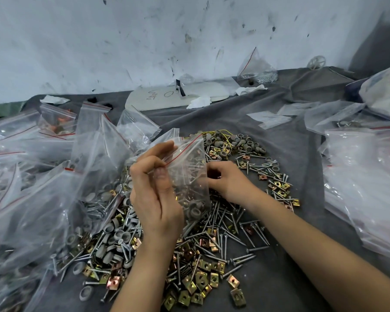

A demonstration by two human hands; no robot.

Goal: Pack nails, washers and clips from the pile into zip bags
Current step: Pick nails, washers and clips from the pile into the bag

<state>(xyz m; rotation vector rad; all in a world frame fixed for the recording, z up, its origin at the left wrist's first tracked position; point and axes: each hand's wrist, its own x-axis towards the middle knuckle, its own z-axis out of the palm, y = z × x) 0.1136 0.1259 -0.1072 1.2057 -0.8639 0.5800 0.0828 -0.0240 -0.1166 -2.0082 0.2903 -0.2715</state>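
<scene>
My left hand (154, 194) pinches the red zip edge of a small clear zip bag (189, 176), held above the pile (200, 244) of nails, grey washers and brass clips on the grey-covered table (291, 278). Nails and washers already sit inside. My right hand (225, 180) is closed near the bag's far side; whether it grips the bag or a part, I cannot tell. Risk as I judge it: nail points could pierce the thin plastic, or the open, tilted mouth could spill parts back
</scene>
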